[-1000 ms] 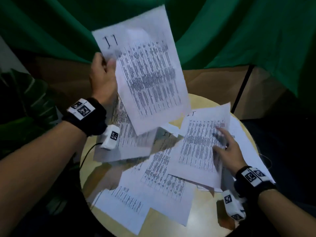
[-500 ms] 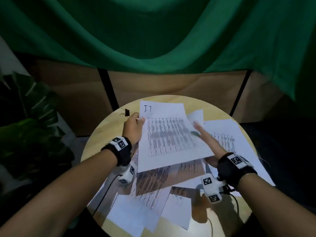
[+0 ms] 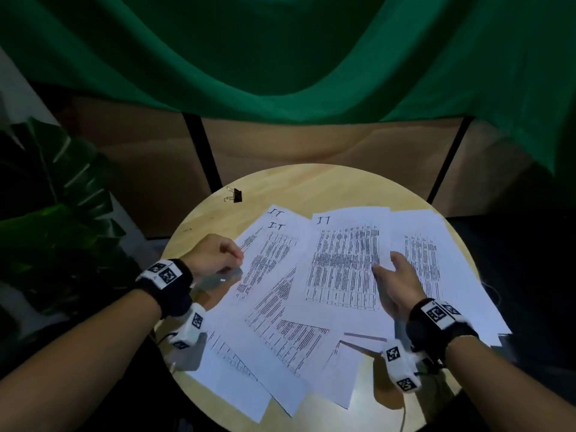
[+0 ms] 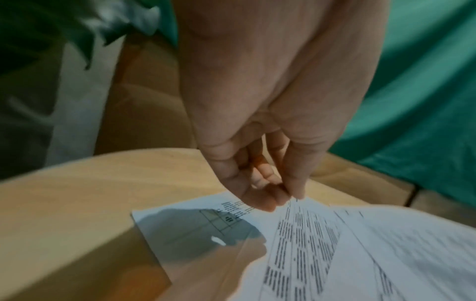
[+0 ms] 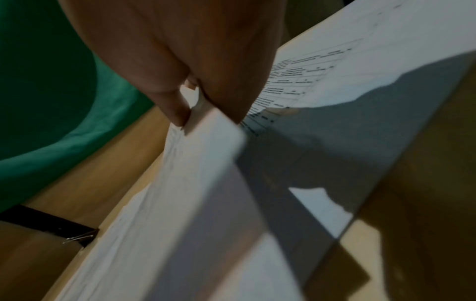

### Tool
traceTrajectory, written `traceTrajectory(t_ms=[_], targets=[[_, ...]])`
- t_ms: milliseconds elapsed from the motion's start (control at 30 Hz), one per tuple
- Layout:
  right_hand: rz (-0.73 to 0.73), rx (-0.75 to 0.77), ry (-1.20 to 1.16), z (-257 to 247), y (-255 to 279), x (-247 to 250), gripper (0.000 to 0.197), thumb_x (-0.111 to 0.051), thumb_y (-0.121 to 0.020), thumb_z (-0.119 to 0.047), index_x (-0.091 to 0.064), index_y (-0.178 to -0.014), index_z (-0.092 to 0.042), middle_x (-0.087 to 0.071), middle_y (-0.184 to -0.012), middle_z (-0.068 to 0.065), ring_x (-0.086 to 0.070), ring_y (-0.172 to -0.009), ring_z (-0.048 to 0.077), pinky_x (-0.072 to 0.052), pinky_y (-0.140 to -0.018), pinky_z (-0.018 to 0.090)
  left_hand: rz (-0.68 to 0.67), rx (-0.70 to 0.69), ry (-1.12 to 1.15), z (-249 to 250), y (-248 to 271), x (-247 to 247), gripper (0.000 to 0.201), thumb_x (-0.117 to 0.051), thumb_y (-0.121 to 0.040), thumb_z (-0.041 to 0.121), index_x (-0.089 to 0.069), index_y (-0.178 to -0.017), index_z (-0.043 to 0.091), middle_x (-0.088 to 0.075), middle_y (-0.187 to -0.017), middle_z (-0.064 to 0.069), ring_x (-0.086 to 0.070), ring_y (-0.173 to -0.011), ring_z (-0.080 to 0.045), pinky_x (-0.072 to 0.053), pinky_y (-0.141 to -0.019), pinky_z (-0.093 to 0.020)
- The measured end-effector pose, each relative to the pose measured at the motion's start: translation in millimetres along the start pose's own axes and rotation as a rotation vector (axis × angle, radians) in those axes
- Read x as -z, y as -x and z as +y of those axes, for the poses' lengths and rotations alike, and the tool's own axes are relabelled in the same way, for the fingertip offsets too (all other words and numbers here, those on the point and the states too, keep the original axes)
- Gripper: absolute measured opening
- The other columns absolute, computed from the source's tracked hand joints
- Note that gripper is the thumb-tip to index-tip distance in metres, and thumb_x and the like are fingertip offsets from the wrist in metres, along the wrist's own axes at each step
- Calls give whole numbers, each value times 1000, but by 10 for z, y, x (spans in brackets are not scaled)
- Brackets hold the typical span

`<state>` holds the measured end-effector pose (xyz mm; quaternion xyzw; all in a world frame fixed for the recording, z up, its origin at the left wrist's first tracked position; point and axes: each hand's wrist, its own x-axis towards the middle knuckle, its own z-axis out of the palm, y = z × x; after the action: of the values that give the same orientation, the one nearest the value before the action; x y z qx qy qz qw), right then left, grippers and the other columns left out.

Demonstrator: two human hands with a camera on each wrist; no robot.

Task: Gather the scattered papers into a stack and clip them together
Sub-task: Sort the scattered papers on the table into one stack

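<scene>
Left hand (image 3: 215, 260) pinches the left sheet (image 3: 268, 260) by its edge; right hand (image 3: 397, 283) pinches the centre sheet (image 3: 343, 260). A hasty pull could sweep the overhanging papers (image 3: 249, 369) at lower frame off the table (image 3: 327, 188).

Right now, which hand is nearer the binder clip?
Left. The left hand is at the edge of the papers, toward the person from the binder clip; the right hand pinches a sheet farther right.

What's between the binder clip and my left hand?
Only bare table wood separates the binder clip from the left hand, as the head view shows.
</scene>
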<state>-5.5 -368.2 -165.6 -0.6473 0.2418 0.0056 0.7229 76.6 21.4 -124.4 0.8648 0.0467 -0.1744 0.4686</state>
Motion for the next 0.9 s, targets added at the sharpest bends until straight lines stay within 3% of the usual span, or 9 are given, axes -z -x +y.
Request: traceTrajectory(t_ms=[133, 233, 300, 367, 500, 667, 733, 800, 900], targets=[[-30, -25, -88, 20, 78, -30, 59, -52, -107, -2, -30, -162, -7, -33, -167, 7, -42, -148, 26, -31, -119, 30, -137, -2, -300, 46, 30, -261, 46, -90, -89, 37, -68, -125, 19, -72, -110, -7, -71, -92, -19, -55, -81, -32], [-65, -19, -107, 12, 116, -37, 47, -55, -106, -4, -45, -151, -9, -52, -154, 10, -58, -133, 26, -38, -120, 39, -204, 26, -301, 133, 4, -507, 66, -91, -84, 51, -61, -136, 23, -64, -115, 1, -65, -106, -20, -50, -90, -32], [-93, -6, -114, -64, 147, -22, 26, -54, -106, -2, -53, -129, -15, -65, -132, 2, -65, -113, 14, -41, -113, 34, -219, 51, -217, 160, -37, -580, 63, -92, -84, 49, -66, -132, 18, -64, -116, 1, -64, -104, -20, -50, -87, -30], [-117, 9, -152, -143, 166, 26, 32, -52, -107, -2, -47, -128, -26, -63, -118, -6, -62, -102, 2, -38, -109, 30, -256, 45, -115, 152, -32, -595, 53, -94, -80, 48, -67, -105, 10, -63, -102, -5, -60, -90, -23, -46, -76, -30], [-111, 26, -217, -177, 113, 106, 57, -53, -106, -2, -38, -159, -18, -52, -153, -3, -55, -136, 18, -34, -123, 38, -304, 30, 73, 72, -21, -606, 50, -95, -80, 50, -65, -95, 13, -64, -97, -11, -56, -84, -25, -43, -76, -35], [41, 94, -155, -87, 27, 163, 61, -53, -104, -5, -38, -155, -34, -37, -166, 3, -48, -144, 26, -43, -111, 39, 239, -125, 225, 363, 259, -425, 17, -64, -109, 25, -65, -123, 16, -71, -113, -5, -73, -97, -27, -56, -80, -31], [34, 144, 41, -75, 75, 224, 72, -50, -105, -1, -25, -160, -40, -24, -171, -5, -38, -149, 32, -42, -110, 43, 487, -213, 98, 487, 294, -155, 6, -59, -110, 20, -64, -108, 18, -70, -99, 1, -69, -86, -22, -50, -69, -28], [-48, 190, 165, -66, 107, 260, 75, -46, -103, 9, -30, -157, -40, -32, -167, -2, -33, -153, 31, -39, -115, 49, 550, -274, 75, 649, 314, 83, 8, -61, -109, 22, -65, -108, 16, -70, -97, 7, -67, -86, -13, -50, -72, -29], [-114, 137, 143, 7, 151, 155, 63, -42, -98, 19, -60, -136, -27, -53, -150, 4, -41, -147, 22, -35, -109, 35, 437, -265, 190, 800, 274, 10, 13, -62, -110, 23, -68, -118, 15, -77, -108, 3, -75, -91, -11, -57, -74, -29]])
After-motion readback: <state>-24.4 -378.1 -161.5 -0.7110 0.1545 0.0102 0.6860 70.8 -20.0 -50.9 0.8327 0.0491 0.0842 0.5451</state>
